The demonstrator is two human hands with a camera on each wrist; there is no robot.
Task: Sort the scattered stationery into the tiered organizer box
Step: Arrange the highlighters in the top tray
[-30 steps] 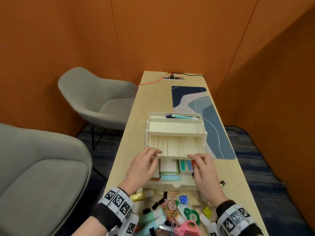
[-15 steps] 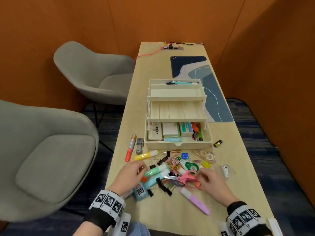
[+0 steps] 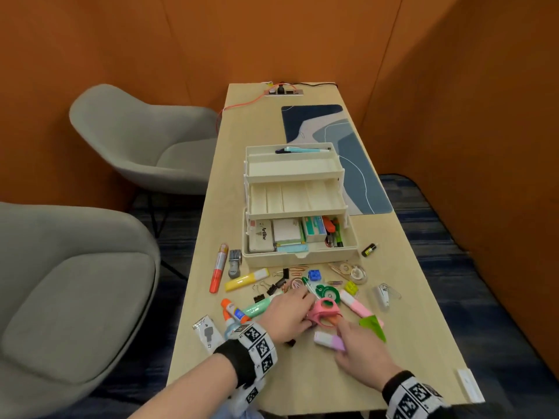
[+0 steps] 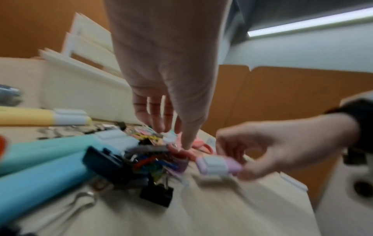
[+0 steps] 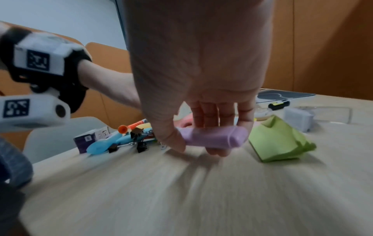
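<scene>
R hand point(image 5: 201, 89) pinches the purple highlighter point(image 5: 214, 137) betw thumb & fingers, just above the table point(image 3: 302, 382) at approx 6 o'clock of the stationery pile. L hand point(image 3: 290, 313) is palm-down over the pile, fingers loosely spread & pointing down, thumb tip touching the pink scissors point(image 3: 325, 309); can't tell if it grips anything. Tiered organizer box point(image 3: 299, 255) stands open at 12 o'clock of the pile, bottom tier already holding pads & markers, a pen in the top tier. Yellow highlighter point(image 3: 246, 279) & orange marker point(image 3: 218, 267) lie at 10 o'clock of the L hand; green sticky notes point(image 5: 280, 140) just beside the purple highlighter at 3 o'clock.
</scene>
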